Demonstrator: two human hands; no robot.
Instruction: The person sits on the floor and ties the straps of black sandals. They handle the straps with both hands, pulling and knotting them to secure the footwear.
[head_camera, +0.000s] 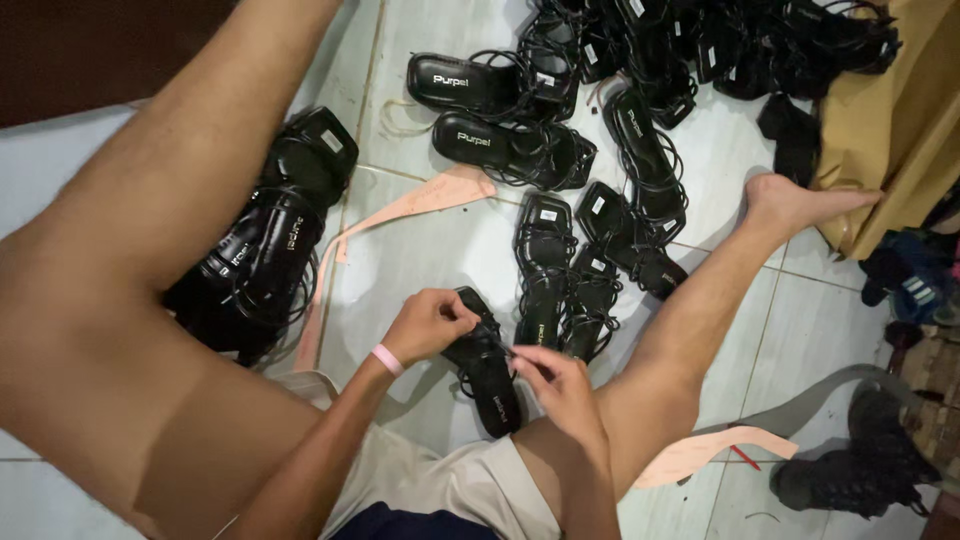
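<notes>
- Black strappy flat sandal with a smooth dark insole and thin cord-like straps (487, 372): lies sole-down on the pale tiled floor, between the person's legs, its length running from upper left to lower right, heel end nearest the person.
- Straps: bunched over the toe end, at upper left, under the left hand (428, 325).
- Thin black strap end: pinched in the fingertips of the right hand (560, 388), just right of the sandal's middle.
</notes>
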